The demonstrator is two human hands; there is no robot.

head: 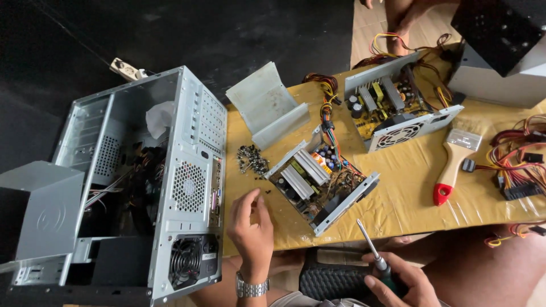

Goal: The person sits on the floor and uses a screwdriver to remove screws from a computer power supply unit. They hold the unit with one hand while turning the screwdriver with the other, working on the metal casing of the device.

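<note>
Right hand (398, 281), partly cut off, grips a screwdriver (372, 250); left hand (250, 227) pinches something, perhaps a screw.

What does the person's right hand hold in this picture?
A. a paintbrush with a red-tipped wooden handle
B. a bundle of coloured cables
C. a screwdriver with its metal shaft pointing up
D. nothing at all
C. The right hand grips a screwdriver whose metal shaft points up toward the open power supply, while the paintbrush lies untouched on the yellow table.
</note>
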